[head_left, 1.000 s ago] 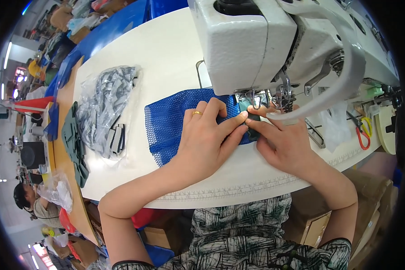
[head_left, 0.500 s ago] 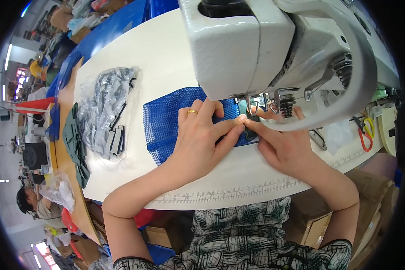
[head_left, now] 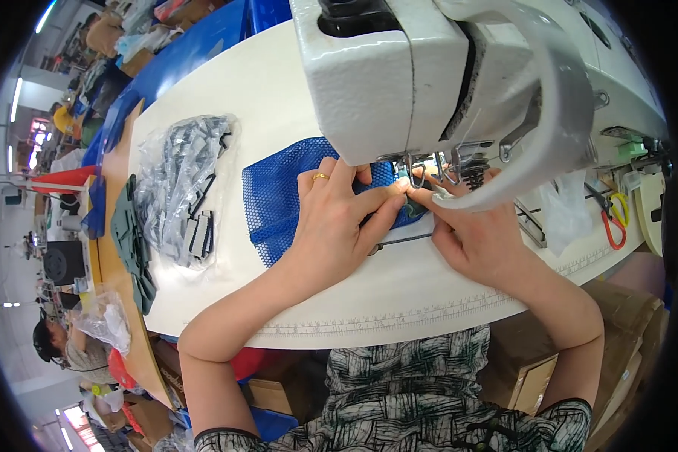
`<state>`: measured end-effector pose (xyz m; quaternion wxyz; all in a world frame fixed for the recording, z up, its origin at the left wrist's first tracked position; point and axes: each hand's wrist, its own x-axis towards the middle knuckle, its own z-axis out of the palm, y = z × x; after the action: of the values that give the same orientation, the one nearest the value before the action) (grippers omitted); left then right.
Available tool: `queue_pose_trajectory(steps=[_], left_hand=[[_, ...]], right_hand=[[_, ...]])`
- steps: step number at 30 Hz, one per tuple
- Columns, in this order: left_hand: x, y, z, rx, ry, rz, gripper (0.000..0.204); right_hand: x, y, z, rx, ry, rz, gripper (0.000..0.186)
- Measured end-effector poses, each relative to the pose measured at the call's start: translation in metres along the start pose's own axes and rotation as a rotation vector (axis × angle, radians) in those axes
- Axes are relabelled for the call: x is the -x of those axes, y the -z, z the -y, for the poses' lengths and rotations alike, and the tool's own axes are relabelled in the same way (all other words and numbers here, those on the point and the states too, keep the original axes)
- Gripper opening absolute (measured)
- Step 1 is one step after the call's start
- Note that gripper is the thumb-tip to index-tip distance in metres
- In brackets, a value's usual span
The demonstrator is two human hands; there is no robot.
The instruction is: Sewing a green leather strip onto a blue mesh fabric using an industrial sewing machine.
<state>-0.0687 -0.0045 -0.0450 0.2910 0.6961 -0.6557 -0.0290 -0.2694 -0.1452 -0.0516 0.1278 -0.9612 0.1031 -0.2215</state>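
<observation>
Blue mesh fabric [head_left: 271, 197] lies on the white sewing table, its right end under the head of a white sewing machine [head_left: 377, 94]. My left hand [head_left: 331, 218], a ring on one finger, rests on the mesh with thumb and forefinger pinched at its edge close to the needle area. My right hand [head_left: 481, 239] meets it there, forefinger tip against the left fingertips, the other fingers partly behind the machine's curved guard [head_left: 561, 143]. A small dark green piece [head_left: 414, 209] shows between the hands. The needle point itself is hidden.
Left of the mesh lies a clear plastic bag [head_left: 177, 188] of dark strips, with dark green fabric pieces [head_left: 130, 248] beside it. Scissors [head_left: 614, 218] with red and yellow handles and crumpled clear plastic [head_left: 565, 215] lie at right. A person [head_left: 68, 343] sits far left.
The mesh has shifted away from me, baring a dark slot in the table below it. Both hands stay close together near the needle. The machine appears slightly further left in view.
</observation>
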Motion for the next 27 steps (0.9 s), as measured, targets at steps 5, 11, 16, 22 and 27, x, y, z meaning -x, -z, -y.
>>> queue_pose_trajectory(steps=[5, 11, 16, 22, 27], left_hand=[[-0.001, -0.003, 0.001, -0.007, -0.013, -0.012, 0.026], [0.003, 0.018, -0.016, 0.06, -0.072, 0.097, 0.03], [0.005, 0.025, -0.03, 0.115, -0.375, 0.324, 0.016], [-0.012, 0.022, -0.011, 0.176, -0.283, 0.215, 0.035], [-0.008, 0.041, -0.009, -0.068, -0.246, 0.264, 0.031]], right_hand=[[-0.003, -0.002, -0.001, -0.069, -0.024, -0.024, 0.046], [0.0, 0.002, -0.004, -0.019, 0.044, -0.061, 0.044], [0.006, 0.0, -0.003, -0.072, 0.143, -0.04, 0.033], [0.008, 0.002, -0.002, -0.082, 0.297, -0.076, 0.023], [0.006, 0.0, 0.005, -0.11, 0.205, -0.121, 0.022]])
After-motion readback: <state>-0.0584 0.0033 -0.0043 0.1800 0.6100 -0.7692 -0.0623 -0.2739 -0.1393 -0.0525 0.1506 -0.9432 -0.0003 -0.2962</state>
